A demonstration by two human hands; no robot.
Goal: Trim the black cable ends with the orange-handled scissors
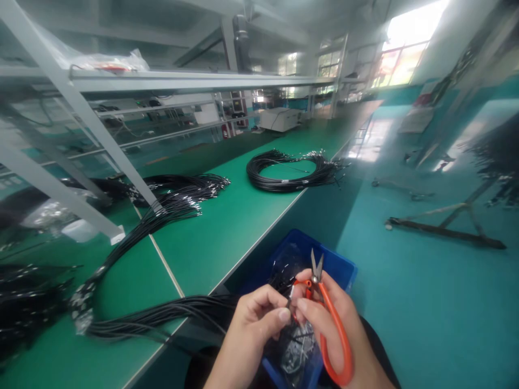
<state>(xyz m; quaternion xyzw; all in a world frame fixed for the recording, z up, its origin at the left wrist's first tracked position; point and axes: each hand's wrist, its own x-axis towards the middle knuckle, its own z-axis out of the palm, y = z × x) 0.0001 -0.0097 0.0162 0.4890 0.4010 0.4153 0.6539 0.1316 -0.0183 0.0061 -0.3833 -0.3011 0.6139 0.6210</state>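
Over a blue plastic bin (343,265), my left hand (257,327) pinches the end of a thin black cable (288,303) with a pale tip. My right hand (338,308) is wrapped round orange-handled scissors (340,346), their blades pointing up and slightly apart. Thumb and fingers of the right hand come close to the cable tip; whether they touch it I cannot tell. Beneath the hands, the bin holds clear plastic bags (298,354) and dark cable pieces. A thick bundle of black cables (170,313) runs from the bench towards my left hand.
On the green bench (227,237) lie a coiled black cable bundle (279,183) and further bundles (182,189) with metal ends. Grey shelf posts (101,140) rise at the left. A wheeled stand (450,229) is on the floor to the right. Further back sits a white box (279,119).
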